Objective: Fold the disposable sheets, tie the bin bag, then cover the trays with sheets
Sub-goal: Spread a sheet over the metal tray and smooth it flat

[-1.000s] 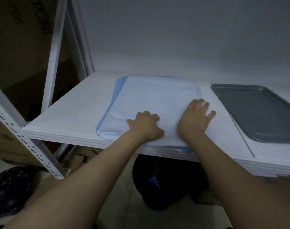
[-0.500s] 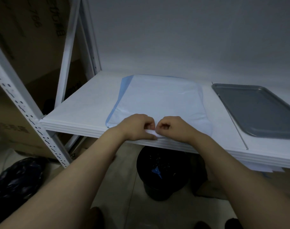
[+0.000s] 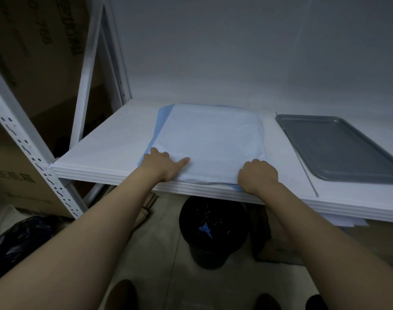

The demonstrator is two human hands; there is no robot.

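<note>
Gripping sheet (image 3: 209, 139); carton (image 3: 34, 45) print blurred.

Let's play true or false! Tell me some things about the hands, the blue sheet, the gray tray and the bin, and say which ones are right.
1. Both hands, the left hand and the right hand, are at the near edge of the light blue sheet. True.
2. The gray tray has a sheet over it. False: it lies bare.
3. A black bin stands on the floor under the shelf. True.
4. The gray tray lies left of the sheet. False: it lies to the right of it.
5. The two hands touch each other. False: they are apart, one at each near corner.
</note>
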